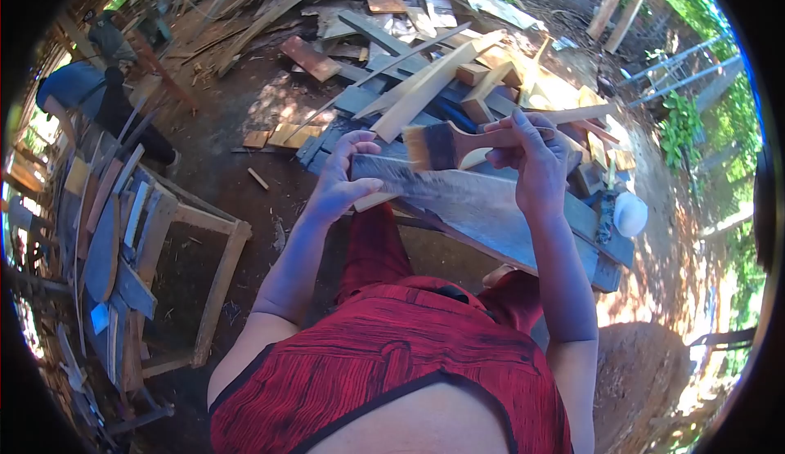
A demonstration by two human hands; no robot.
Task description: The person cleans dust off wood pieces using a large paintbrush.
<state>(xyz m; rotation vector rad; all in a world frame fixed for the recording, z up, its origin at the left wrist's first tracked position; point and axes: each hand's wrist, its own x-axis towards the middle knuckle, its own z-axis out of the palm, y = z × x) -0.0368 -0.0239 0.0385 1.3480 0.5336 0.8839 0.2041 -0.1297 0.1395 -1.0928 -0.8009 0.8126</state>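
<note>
My right hand (531, 150) grips the wooden handle of a wide paintbrush (435, 146), its pale bristles pointing left toward my other hand. Just below the bristles is a greyish wooden board (392, 177) with dark streaks, partly smeared by motion. My left hand (347, 169) is closed around the left end of that board, thumb on the near side and fingers over the far edge. Under both hands stretches a plank worktop (507, 218), partly covered by my forearm and the board.
Beyond the worktop lies a heap of wood offcuts (401, 78). A rounded white object (630, 213) sits at the worktop's right end. To the left stands a wooden frame (219, 290) beside stacked boards (102, 249). Another person (90, 98) bends over at the far left.
</note>
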